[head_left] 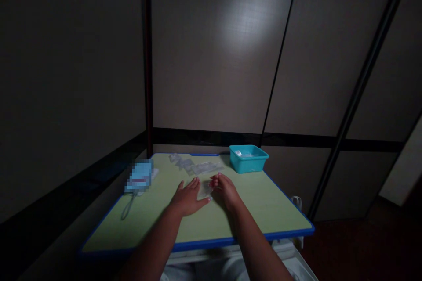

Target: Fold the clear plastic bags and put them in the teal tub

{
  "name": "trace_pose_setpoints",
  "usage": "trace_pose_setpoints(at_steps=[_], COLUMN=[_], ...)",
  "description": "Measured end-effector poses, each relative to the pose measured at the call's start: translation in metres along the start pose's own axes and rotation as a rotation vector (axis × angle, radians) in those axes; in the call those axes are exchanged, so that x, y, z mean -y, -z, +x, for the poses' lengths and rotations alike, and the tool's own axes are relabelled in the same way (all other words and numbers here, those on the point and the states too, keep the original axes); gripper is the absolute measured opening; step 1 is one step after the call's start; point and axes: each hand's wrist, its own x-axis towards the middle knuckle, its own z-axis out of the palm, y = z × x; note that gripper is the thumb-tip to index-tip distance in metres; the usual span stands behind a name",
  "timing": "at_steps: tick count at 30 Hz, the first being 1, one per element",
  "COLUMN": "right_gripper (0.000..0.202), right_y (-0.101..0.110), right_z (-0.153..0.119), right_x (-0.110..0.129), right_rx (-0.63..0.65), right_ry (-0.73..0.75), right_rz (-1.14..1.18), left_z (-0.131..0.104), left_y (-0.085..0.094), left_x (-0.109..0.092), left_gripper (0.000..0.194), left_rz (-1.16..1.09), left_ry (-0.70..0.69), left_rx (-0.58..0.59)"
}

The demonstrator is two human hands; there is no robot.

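A small clear plastic bag lies on the green table between my two hands. My left hand rests flat at the bag's left edge, fingers spread and thumb reaching toward its near edge. At the bag's right side, the fingers of my right hand are curled together; something small and reddish shows by the fingertips, too small to make out. Just beyond my hands, more clear plastic bags lie flat, with crumpled ones to their left.
A turquoise basket with clear plastic inside stands at the table's back right. A blurred light blue object with a strap lies at the left edge. The green table has a blue rim, and dark panels rise behind it.
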Motion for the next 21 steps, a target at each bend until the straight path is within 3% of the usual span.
trace_pose_setpoints(at_steps=[13,21], right_gripper=[0.044,0.043], right_y=[-0.004,-0.028], right_z=[0.013,0.026], right_x=[0.004,0.015], right_rx=[0.129,0.261], right_ry=[0.139,0.404], right_rz=[-0.201,-0.654], left_z=[-0.004,-0.008], left_y=[0.006,0.011], left_x=[-0.004,-0.008], left_gripper=[0.085,0.090], left_rz=[-0.040,-0.049], left_ry=[0.002,-0.003], left_rx=[0.013,-0.005])
